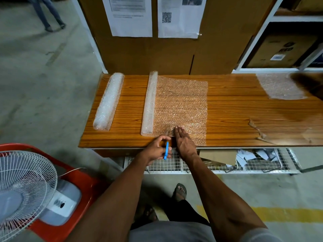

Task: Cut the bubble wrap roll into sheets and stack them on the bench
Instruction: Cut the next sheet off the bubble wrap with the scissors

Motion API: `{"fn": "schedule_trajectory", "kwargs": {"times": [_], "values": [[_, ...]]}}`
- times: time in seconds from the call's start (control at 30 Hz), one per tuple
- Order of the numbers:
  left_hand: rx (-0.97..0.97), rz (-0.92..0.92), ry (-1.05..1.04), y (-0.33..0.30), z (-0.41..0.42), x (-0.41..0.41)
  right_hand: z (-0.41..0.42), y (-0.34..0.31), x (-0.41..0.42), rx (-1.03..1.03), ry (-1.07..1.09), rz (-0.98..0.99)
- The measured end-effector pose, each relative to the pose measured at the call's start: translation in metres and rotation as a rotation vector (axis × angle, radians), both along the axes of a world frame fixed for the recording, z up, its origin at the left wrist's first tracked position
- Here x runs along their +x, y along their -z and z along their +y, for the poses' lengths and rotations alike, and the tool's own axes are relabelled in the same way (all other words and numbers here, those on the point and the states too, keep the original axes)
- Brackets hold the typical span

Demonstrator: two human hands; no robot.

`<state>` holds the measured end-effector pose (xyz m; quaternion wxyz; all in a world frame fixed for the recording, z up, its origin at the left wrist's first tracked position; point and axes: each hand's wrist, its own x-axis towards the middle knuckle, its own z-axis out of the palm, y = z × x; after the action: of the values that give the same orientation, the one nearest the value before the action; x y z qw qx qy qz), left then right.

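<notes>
One bubble wrap roll (149, 103), lengthwise front-to-back.

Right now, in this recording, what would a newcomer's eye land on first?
First, the two hands at the wooden bench's near edge: the left hand grips blue-handled scissors cutting into the unrolled clear bubble wrap sheet, while the right hand presses it flat. A second, untouched bubble wrap roll lies at the bench's left end, and a white fan stands on a red chair at lower left.
</notes>
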<state>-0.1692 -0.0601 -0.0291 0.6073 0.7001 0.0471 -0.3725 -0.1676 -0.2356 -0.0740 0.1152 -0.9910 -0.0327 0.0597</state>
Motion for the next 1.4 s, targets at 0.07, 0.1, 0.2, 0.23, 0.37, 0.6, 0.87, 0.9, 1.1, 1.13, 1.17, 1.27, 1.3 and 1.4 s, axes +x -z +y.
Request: {"fn": "schedule_trajectory", "kwargs": {"times": [0.07,0.1,0.2,0.23,0.37,0.6,0.87,0.9,1.1,1.13,1.17,1.27,1.3,1.4], "values": [[-0.024,-0.01,-0.016,0.001,-0.001,0.0,0.0,-0.001,0.001,0.006,0.003,0.0],[-0.032,-0.016,-0.025,0.001,-0.001,0.0,-0.001,-0.002,0.001,0.008,0.003,-0.002],[-0.033,-0.025,-0.036,0.004,-0.001,0.001,-0.003,-0.002,0.002,0.01,0.0,0.006],[-0.033,-0.022,-0.035,0.005,-0.001,0.002,-0.003,-0.002,0.002,0.009,-0.001,0.006],[-0.018,-0.019,-0.011,0.007,-0.004,0.003,-0.005,-0.005,0.002,0.004,-0.005,0.011],[-0.055,0.034,-0.01,0.0,-0.008,0.01,-0.007,-0.007,-0.001,-0.002,-0.019,0.017],[-0.007,0.034,0.037,-0.001,-0.005,0.013,-0.011,0.0,-0.002,0.016,-0.062,0.0],[-0.004,0.028,0.033,0.0,-0.006,0.012,-0.011,0.0,-0.002,0.025,-0.058,0.004],[-0.01,-0.01,0.0,-0.002,-0.009,0.008,-0.013,0.002,-0.001,0.014,-0.064,-0.004],[-0.013,-0.012,-0.003,-0.001,-0.009,0.008,-0.013,0.001,-0.001,0.014,-0.062,0.0],[-0.015,-0.009,-0.005,-0.001,-0.008,0.008,-0.013,0.001,-0.001,0.013,-0.061,0.002],[-0.028,0.014,-0.001,-0.003,-0.007,0.009,-0.012,-0.002,0.0,0.002,-0.06,-0.002],[-0.037,0.027,-0.002,-0.004,-0.007,0.01,-0.011,-0.002,0.001,0.001,-0.058,-0.002],[-0.06,0.075,-0.001,-0.009,-0.007,0.011,-0.01,-0.002,0.002,0.011,-0.054,-0.012]]}}
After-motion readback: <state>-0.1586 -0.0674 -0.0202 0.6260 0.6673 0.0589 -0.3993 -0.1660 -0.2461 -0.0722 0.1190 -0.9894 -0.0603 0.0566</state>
